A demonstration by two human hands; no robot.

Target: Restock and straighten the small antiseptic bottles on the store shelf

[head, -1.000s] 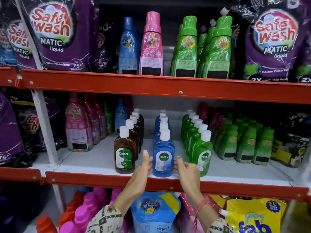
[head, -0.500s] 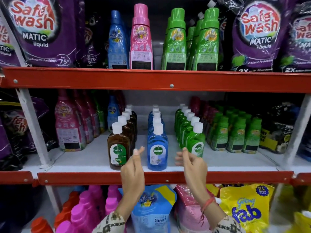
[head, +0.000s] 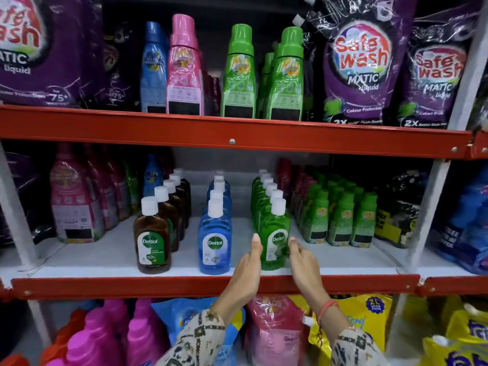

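Three rows of small Dettol antiseptic bottles with white caps stand on the middle shelf (head: 105, 262), running front to back: brown bottles (head: 151, 239), blue bottles (head: 215, 241) and green bottles (head: 274, 233). My left hand (head: 249, 265) lies flat against the left side of the front green bottle. My right hand (head: 303, 260) presses its fingertips on the bottle's right side. The bottle stands upright at the shelf's front edge, clasped between both hands. Its label faces slightly right.
Small green softener bottles (head: 340, 220) crowd close to the right of the green row. Pink softener bottles (head: 71, 204) stand at the left. A red shelf rail (head: 158, 285) runs in front. Detergent pouches (head: 359, 62) and tall bottles fill the shelf above, refill packs the one below.
Both hands left the front blue bottle and moved right to the front green bottle, now touching its two sides. The camera view also shifted right and closer.
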